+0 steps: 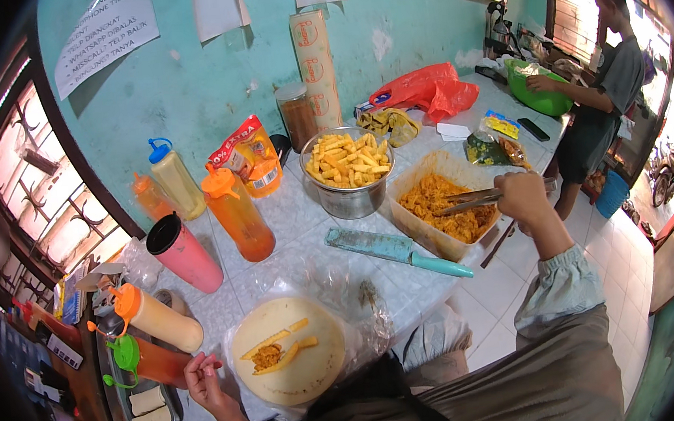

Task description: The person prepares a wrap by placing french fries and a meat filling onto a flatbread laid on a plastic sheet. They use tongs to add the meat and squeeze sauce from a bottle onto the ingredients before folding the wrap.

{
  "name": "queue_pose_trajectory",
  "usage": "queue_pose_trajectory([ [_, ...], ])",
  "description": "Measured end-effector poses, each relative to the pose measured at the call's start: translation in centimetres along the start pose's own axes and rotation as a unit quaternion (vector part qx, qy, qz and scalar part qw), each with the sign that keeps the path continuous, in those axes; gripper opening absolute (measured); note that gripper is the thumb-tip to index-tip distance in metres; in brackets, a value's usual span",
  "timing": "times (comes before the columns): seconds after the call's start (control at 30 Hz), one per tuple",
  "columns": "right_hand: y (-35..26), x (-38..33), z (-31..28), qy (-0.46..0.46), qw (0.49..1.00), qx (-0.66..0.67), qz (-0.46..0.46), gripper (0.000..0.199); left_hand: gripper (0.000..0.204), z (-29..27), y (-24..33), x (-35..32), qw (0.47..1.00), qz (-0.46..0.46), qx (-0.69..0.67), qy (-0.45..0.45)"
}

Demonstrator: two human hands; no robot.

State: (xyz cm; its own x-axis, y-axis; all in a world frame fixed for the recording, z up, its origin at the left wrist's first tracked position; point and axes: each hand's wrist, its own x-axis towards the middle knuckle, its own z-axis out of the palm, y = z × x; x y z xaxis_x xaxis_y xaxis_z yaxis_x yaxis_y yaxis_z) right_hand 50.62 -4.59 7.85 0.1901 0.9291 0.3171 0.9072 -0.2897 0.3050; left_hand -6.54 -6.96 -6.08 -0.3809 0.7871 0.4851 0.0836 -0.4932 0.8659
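My right hand (524, 196) is closed round metal tongs (474, 197), whose tips reach into orange shredded filling (439, 198) in a clear plastic tub (426, 239). Low on the left, my left hand (207, 385) is loosely curled with its fingers a little apart, and nothing shows in it. It hovers between a red sauce bottle with a green cap (159, 363) and a round flatbread (310, 375). Some fries (304, 343) and a small heap of filling (267, 358) lie on the flatbread. A turquoise-handled spatula or knife (387, 248) rests beside the tub.
A metal bowl of fries (352, 197) stands behind the spatula. Along the left are an orange-capped sauce bottle (243, 218), a pink tumbler (186, 258) and a cream sauce bottle (159, 319). Far right, another person (608, 86) handles a green basin (540, 99).
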Motion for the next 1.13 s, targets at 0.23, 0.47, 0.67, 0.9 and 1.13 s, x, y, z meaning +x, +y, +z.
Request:
queue_pose_trajectory([
  [0.23,0.2,-0.7,-0.2,0.107,0.993,0.054,0.017,0.012,0.024,-0.1,0.2,0.0,1.000,-0.001,-0.007,-0.013],
  [0.47,0.4,-0.7,-1.1,-0.002,0.990,0.091,0.104,0.023,0.023,-0.5,0.5,-0.5,0.999,-0.008,-0.033,-0.019],
  [0.67,-3.6,-2.4,-3.9,-0.004,0.960,0.275,0.056,0.031,0.021,-0.1,-0.2,-0.3,0.998,-0.039,-0.035,-0.032],
  [0.9,-17.1,-3.2,-5.3,0.130,0.880,0.339,-0.305,0.022,0.021,-0.5,1.1,-0.3,0.997,-0.047,-0.023,-0.049],
  [1.13,-23.5,-3.4,-8.2,0.191,0.852,0.252,-0.418,0.020,0.023,-1.0,1.0,0.2,0.995,0.017,0.036,-0.095],
])
